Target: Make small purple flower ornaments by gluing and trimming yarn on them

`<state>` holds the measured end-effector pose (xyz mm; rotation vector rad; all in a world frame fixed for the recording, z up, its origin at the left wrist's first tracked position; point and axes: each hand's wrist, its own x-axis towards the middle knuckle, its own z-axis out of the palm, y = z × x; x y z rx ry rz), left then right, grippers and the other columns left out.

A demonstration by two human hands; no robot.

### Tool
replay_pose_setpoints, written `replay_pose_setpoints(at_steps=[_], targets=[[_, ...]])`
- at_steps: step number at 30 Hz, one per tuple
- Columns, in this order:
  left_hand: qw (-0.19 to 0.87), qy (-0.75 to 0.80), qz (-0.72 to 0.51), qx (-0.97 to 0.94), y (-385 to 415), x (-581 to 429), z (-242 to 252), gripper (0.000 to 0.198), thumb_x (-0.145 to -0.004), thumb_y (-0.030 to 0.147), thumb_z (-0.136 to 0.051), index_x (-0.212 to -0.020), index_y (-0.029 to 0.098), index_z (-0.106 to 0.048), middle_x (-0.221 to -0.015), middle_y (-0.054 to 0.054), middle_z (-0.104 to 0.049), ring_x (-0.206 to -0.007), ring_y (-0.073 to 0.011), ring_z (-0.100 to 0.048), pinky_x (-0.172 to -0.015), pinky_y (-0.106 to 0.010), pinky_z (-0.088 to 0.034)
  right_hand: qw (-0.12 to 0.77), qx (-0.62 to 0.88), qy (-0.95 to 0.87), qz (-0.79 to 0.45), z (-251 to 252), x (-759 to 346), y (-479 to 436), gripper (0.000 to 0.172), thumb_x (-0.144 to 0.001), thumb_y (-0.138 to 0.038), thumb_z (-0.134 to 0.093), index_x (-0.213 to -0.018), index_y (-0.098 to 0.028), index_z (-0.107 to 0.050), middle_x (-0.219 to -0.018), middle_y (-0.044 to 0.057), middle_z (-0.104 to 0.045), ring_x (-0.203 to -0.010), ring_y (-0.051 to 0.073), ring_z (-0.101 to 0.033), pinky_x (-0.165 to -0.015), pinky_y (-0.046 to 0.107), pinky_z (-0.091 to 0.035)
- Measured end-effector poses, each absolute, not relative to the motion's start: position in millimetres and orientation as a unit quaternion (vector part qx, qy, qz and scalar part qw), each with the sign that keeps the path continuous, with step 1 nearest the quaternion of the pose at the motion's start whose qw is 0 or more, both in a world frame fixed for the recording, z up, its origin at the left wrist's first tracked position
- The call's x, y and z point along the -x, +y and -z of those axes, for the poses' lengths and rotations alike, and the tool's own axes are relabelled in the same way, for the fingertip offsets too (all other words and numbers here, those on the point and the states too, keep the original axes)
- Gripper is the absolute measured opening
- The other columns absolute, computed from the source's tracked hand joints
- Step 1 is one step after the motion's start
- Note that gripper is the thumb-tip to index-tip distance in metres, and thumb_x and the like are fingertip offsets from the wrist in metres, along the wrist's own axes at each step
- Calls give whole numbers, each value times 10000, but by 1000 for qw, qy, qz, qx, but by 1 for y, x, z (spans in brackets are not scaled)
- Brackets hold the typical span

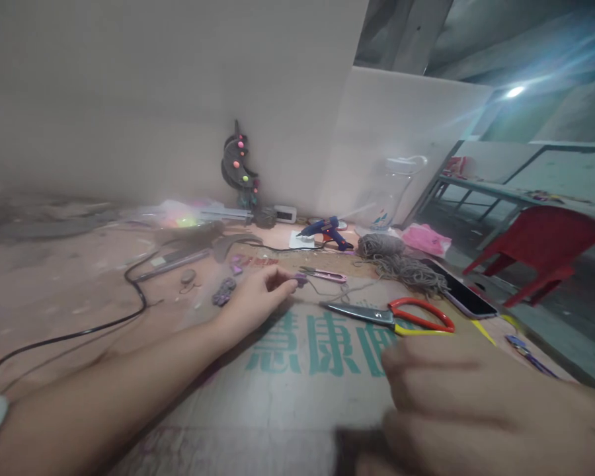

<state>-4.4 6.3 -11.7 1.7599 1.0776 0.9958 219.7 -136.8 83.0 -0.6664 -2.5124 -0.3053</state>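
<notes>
My left hand (260,291) is closed in a pinch on a small purple piece (300,279) at mid-table. Grey yarn (322,293) trails from that piece to the right. Beside the left wrist lies a grey-purple yarn bundle (224,291), with a small purple scrap (236,266) behind it. Close to the camera at lower right, my right hand (456,396) is blurred, its fingers curled in; what they hold, if anything, is hidden. Scissors (361,313) with red and yellow handles lie just beyond it, the yellow handle partly covered. Pink-handled thread snips (327,274) rest behind them.
A blue glue gun (327,230) stands at the back, its black cord (143,291) crossing leftward. Grey yarn skeins (381,246), a phone (461,291) and a clear jug (389,192) are at right. A decorated grey crescent (238,165) stands against the wall. A red chair (540,244) is beyond.
</notes>
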Motion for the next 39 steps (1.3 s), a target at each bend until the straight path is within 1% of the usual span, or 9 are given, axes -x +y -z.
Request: replay_pose_setpoints(at_steps=[3, 7, 11, 14, 18, 20, 30, 35, 39], targets=[[400, 424, -389, -714, 3, 4, 5, 251, -866, 408, -610, -914, 167, -663, -856, -40, -700, -754, -173, -616, -677, -273, -449, 178, 222, -954, 99, -93, -210, -96, 210, -940, -363, -565, -788, -279, -683, -628, 20, -630, -608, 170, -585, -593, 323, -457], [392, 421, -384, -722, 1, 4, 0, 263, -865, 422, -607, -889, 168, -671, -840, -44, -701, -728, -174, -612, -661, -273, -451, 251, 374, -893, 24, -74, -212, -45, 221, -935, -397, -583, -1048, -215, -641, -945, 74, -727, -770, 181, -642, -688, 312, -490], [399, 421, -391, -714, 1, 4, 3, 257, -858, 427, -615, -879, 176, -667, -831, -43, -707, -712, -174, -620, -648, -268, -456, 315, 451, -813, -192, -39, -209, -21, 505, -898, -344, -617, -1358, -224, -449, -1242, 120, -671, -697, 140, -642, -645, 305, -530], [409, 415, -394, -711, 2, 4, 5, 248, -862, 420, -612, -897, 181, -664, -824, -38, -708, -698, -168, -618, -637, -264, -455, 317, 474, -783, -250, -22, -206, -14, 462, -862, -306, -638, -1294, -205, -511, -1052, 82, -731, -665, 145, -646, -604, 292, -515], [406, 416, -400, -709, 2, 4, 6, 239, -867, 412, -610, -890, 179, -658, -828, -32, -703, -687, -157, -606, -630, -260, -451, 311, 491, -763, -282, -14, -204, -12, 144, -880, -304, -590, -946, -192, -650, -686, -5, -686, -602, 148, -642, -578, 266, -485], [397, 422, -404, -708, 1, 4, 5, 239, -864, 411, -613, -887, 177, -657, -843, -35, -703, -693, -155, -605, -632, -260, -451, 304, 490, -770, -274, -14, -204, -13, 150, -892, -297, -568, -823, -193, -651, -625, -19, -657, -574, 139, -619, -582, 259, -469], [405, 431, -406, -697, 0, 3, 1, 234, -854, 397, -618, -864, 165, -634, -894, -55, -702, -730, -162, -610, -651, -269, -453, 218, 418, -874, -116, -28, -206, -18, 208, -941, -325, -557, -942, -189, -713, -989, 83, -684, -877, 185, -630, -797, 316, -475], [400, 437, -395, -702, 1, 4, 5, 253, -864, 423, -613, -907, 177, -651, -880, -46, -707, -739, -167, -617, -646, -266, -450, 114, 522, -842, -79, -65, -233, -4, 285, -935, -435, -537, -896, -211, -707, -810, 40, -708, -708, 185, -629, -638, 289, -436], [406, 440, -389, -700, 1, 3, 6, 242, -868, 418, -608, -905, 183, -650, -859, -39, -706, -741, -167, -621, -653, -266, -453, 109, 599, -792, -47, -71, -261, 22, 269, -901, -415, -575, -1017, -200, -686, -967, 66, -745, -827, 222, -679, -699, 304, -482]])
